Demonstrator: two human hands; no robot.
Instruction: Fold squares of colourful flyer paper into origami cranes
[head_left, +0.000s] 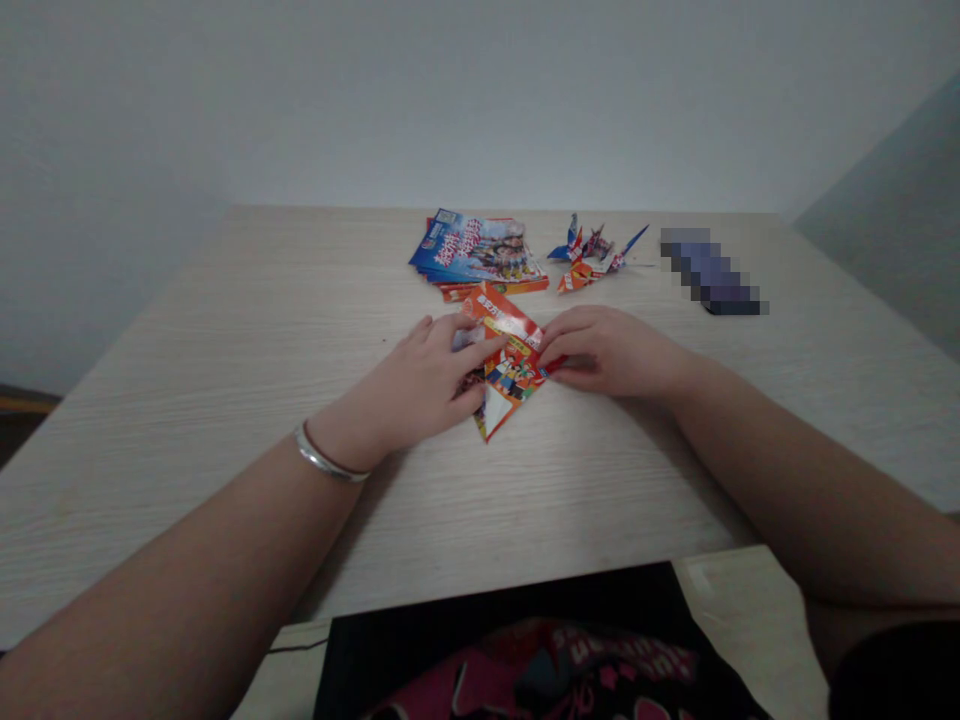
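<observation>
A partly folded sheet of printed paper [514,368], orange with cartoon figures and a white corner, lies on the table in front of me. My left hand [439,375] rests on its left side, fingers stretched out and pressing it flat. At the right edge, my right hand [611,350] pinches a corner of the paper between thumb and fingers. Part of the paper's left side is hidden under my left fingers.
Behind the paper lies a stack of printed leaflets [480,250], blue on top. Folded paper cranes [592,260] stand to its right. A blurred dark phone-like object [712,275] lies farther right. The table [225,330] meets a pale wall at the back.
</observation>
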